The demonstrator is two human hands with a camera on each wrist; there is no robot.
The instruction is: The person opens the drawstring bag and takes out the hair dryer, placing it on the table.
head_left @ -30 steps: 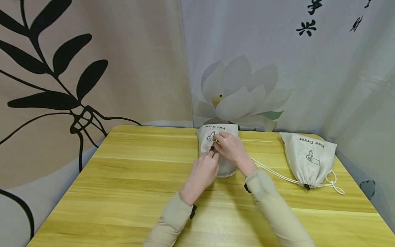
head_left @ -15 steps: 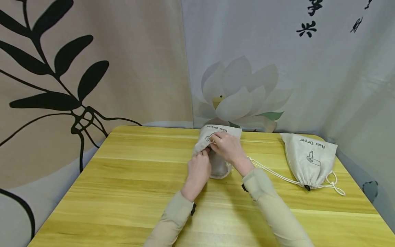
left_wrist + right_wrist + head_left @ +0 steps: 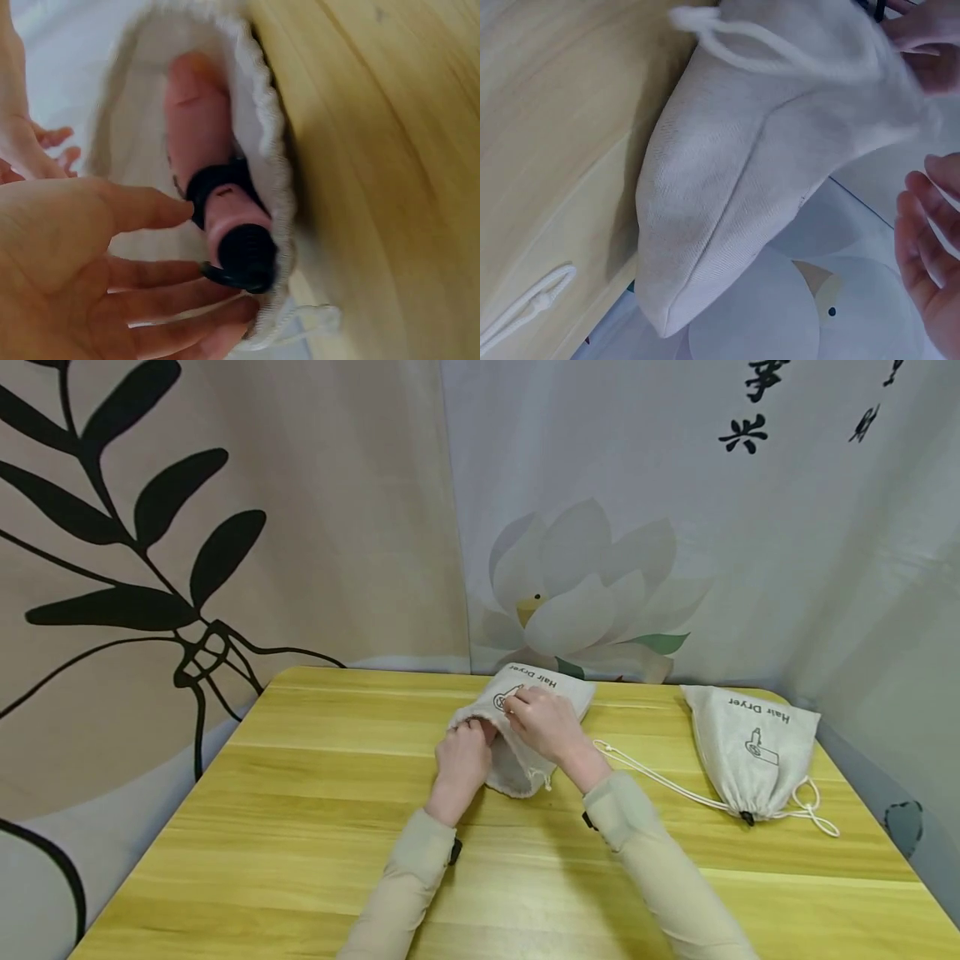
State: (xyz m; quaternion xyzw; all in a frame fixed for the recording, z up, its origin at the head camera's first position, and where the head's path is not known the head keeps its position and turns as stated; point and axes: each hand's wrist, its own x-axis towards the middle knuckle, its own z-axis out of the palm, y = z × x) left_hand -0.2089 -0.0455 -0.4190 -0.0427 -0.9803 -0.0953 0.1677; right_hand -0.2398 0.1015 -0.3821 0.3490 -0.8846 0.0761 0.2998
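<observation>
A pale drawstring bag [image 3: 570,693] printed "Hair Dryer" lies at the back middle of the table, its gathered mouth wide and facing the person. Inside, the left wrist view shows a pink hair dryer [image 3: 199,127] with a black band and black end. My left hand [image 3: 461,764] is at the mouth: the thumb reaches the dryer's black band, and the loosely extended fingers lie by its black end and the rim. My right hand [image 3: 551,722] hovers over the bag's upper side, fingers loosely bent; the right wrist view shows it apart from the cloth.
A second "Hair Dryer" bag [image 3: 753,743], drawn closed with a black cord stopper [image 3: 747,817], lies at the table's right. Its white cord [image 3: 667,781] stretches left toward the first bag. A printed curtain [image 3: 360,527] hangs behind the wooden table [image 3: 300,827].
The bag's gathered mouth has been spread wide and turned leftward. My left hand has moved left with the rim, while my right hand has shifted slightly left.
</observation>
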